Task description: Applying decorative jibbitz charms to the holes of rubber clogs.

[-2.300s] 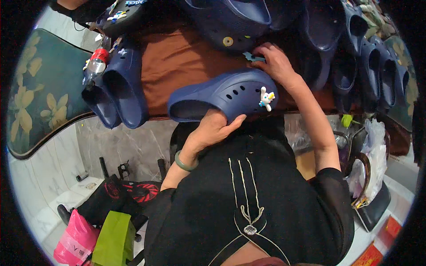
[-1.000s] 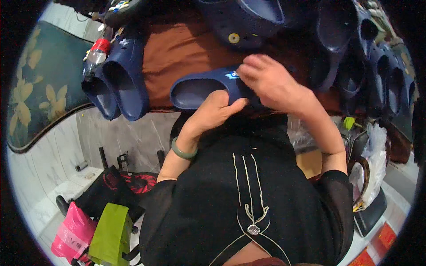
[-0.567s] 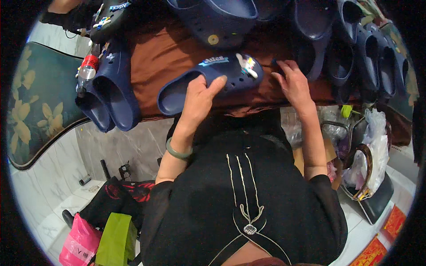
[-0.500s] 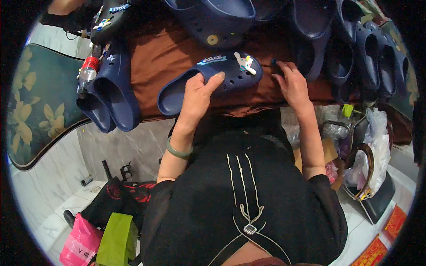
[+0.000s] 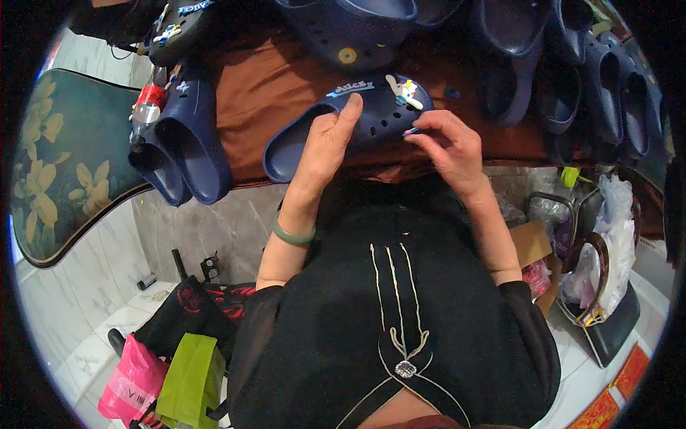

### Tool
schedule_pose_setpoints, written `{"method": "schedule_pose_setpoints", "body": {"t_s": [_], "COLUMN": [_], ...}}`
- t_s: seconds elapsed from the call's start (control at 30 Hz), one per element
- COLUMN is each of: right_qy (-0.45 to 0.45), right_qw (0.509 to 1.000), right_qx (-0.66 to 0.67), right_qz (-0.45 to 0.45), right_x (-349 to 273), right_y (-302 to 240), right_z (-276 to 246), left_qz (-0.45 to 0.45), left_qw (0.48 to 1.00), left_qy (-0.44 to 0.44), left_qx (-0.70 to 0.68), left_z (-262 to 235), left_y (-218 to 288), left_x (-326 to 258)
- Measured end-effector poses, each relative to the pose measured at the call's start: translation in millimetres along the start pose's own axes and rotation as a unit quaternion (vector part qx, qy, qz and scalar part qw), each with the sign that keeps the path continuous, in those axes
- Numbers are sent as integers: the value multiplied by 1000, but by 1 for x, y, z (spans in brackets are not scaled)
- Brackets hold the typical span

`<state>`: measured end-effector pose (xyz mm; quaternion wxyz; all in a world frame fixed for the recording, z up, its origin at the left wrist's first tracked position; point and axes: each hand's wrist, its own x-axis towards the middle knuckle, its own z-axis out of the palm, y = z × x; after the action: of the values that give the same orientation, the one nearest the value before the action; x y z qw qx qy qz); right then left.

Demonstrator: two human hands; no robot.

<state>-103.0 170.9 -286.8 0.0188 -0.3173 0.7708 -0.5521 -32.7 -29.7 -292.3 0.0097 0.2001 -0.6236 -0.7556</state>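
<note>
My left hand (image 5: 325,150) grips a navy clog (image 5: 300,146) by its near side, thumb up along the upper. The clog lies with its toe to the right on a brown cloth (image 5: 250,93). A blue lettered charm (image 5: 350,89) and a white rabbit-like charm (image 5: 405,92) sit on its holed upper. My right hand (image 5: 457,154) is closed in a pinch beside the toe, holding a small charm (image 5: 410,131) with blue and pink on it; its shape is mostly hidden. Another tiny blue piece (image 5: 451,93) lies on the cloth beyond.
Several navy clogs stand along the far side, including a large clog (image 5: 343,36) and one at the right (image 5: 511,79). A pair (image 5: 193,143) stands left beside a red-labelled bottle (image 5: 148,107). Another person's dark sleeve (image 5: 107,18) shows far left. Bags (image 5: 189,379) lie below.
My right hand has moved left from the cloth to the clog's toe, a small charm now in its pinch. My left thumb has shifted up over the clog's upper.
</note>
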Motion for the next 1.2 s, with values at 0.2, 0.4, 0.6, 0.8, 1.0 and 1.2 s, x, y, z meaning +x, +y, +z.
{"method": "schedule_pose_setpoints", "body": {"t_s": [0.2, 0.4, 0.6, 0.8, 1.0, 1.2], "right_qy": [67, 54, 46, -5, -72, -40], "right_qw": [959, 919, 915, 937, 976, 986], "right_qx": [-53, -156, -238, -260, -111, -50], "right_qz": [-272, -359, -323, -231, -171, -153], "right_x": [13, 6, -7, -21, -12, -13], "right_y": [7, 22, 18, 12, 3, 6], "right_z": [37, 38, 33, 27, 15, 7], "left_qz": [-24, 12, 64, 19, 25, 69], "left_qw": [997, 998, 989, 992, 994, 981], "left_qy": [-2, 4, -13, -60, -69, -13], "left_qx": [73, 60, 135, 106, 84, 183], "left_z": [2, -2, 4, -2, -3, -1], "left_y": [15, 16, 13, 10, 9, 1], "left_x": [-7, -11, -15, -12, -13, -11]}}
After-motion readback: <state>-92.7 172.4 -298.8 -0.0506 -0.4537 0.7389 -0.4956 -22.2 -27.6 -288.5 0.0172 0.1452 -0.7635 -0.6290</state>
